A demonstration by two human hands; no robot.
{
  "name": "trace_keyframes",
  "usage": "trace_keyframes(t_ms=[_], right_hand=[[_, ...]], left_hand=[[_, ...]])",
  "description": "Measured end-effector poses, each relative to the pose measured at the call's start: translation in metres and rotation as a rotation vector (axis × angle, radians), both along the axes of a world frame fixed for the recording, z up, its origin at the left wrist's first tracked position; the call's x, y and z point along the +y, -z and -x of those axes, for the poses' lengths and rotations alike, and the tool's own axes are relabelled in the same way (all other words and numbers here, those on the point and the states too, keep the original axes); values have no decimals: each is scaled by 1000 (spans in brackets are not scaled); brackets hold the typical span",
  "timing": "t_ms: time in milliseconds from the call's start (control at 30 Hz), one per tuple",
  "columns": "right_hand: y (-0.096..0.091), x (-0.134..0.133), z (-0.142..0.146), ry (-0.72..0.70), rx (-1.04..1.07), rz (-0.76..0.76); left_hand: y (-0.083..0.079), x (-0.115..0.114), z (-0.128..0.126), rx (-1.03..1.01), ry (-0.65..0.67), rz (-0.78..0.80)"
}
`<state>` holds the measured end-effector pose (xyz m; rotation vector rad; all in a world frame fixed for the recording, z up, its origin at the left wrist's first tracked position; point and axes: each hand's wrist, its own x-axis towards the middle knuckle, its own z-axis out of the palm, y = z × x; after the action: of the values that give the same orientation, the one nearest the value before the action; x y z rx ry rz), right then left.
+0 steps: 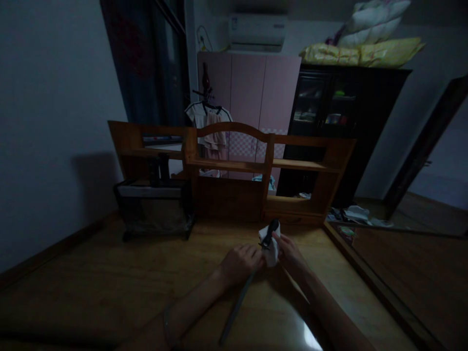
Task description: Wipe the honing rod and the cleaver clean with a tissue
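At lower centre, the left hand (239, 263) gripped a long dark tool (252, 278); the right hand (288, 251) pinched a white cloth (271, 248) around it.

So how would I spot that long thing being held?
Start at the wooden desk, before its shelf unit. The left hand holds a thin dark rod; unlike anything nearby, its black top pokes from a white cloth in the right hand.

A dim room in a home, likely a bedroom. A pink wardrobe (248, 87), hung clothes (214, 131), an air conditioner (258, 31) and bedding (365, 41) piled on a dark cabinet (369, 126) stand behind a wooden desk (109, 278).
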<state>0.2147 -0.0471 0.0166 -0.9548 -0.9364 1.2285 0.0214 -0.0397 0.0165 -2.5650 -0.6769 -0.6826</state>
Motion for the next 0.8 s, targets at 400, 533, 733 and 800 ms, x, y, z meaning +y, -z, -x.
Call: trace_keyframes(t_ms=[400,533,733,800], right_hand=[[21,10,-11,-31,-49,-10],[21,9,-10,-85,-7,-51],[20,15,-28,-11,137,26],[22,19,-37,0,155,48]], left_hand=[[-28,27,-44,-712,-148,939],[-32,35,-52,-778,-203,1124],[-102,38,27,-911,-106,1249],[-143,33,76,-1000,-69,1184]])
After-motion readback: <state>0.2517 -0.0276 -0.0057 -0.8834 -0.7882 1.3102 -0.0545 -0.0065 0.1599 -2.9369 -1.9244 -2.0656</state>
